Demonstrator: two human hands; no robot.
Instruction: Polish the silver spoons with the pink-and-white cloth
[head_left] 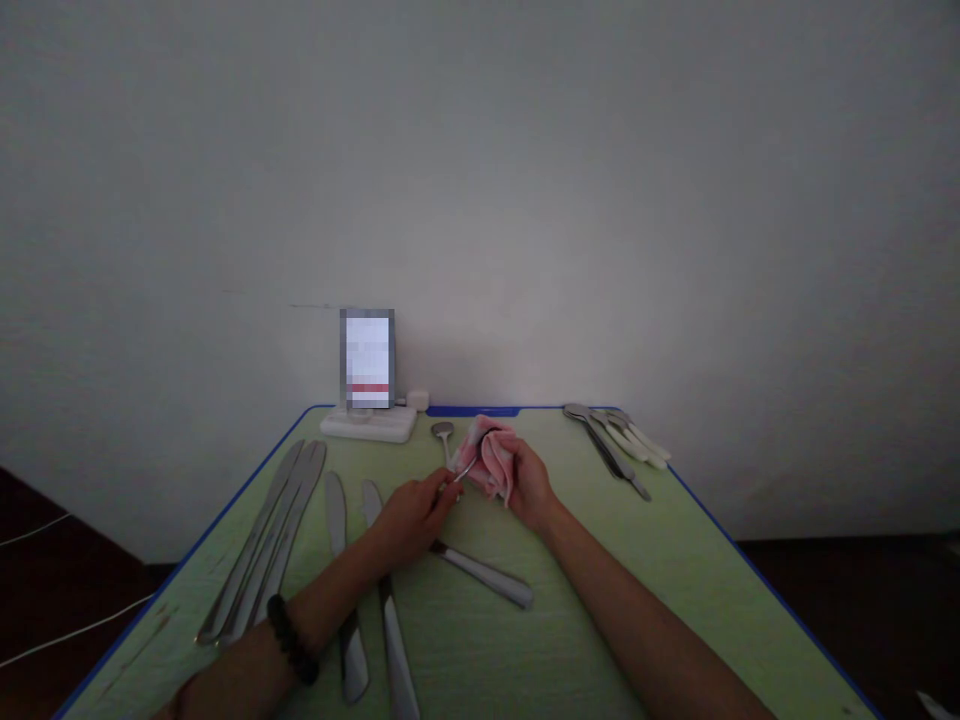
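Observation:
My left hand (pixel 412 515) pinches the handle of a small metal utensil (pixel 465 468) whose far end is buried in a pink cloth (pixel 491 460). My right hand (pixel 525 480) is closed around that cloth, wrapping it over the utensil's head. Both hands meet over the middle of the green table (pixel 675 600). A spoon (pixel 443 437) lies just beyond them. Under my left wrist a knife (pixel 487 575) lies on the table with its handle pointing right. I wear a dark bead bracelet (pixel 292 640) on the left wrist.
Several knives (pixel 270 540) lie in a row on the left, two more (pixel 337 520) near my left forearm. A pile of cutlery (pixel 615 435) sits at the far right corner. A white stand with a card (pixel 367 420) stands at the back edge by the wall.

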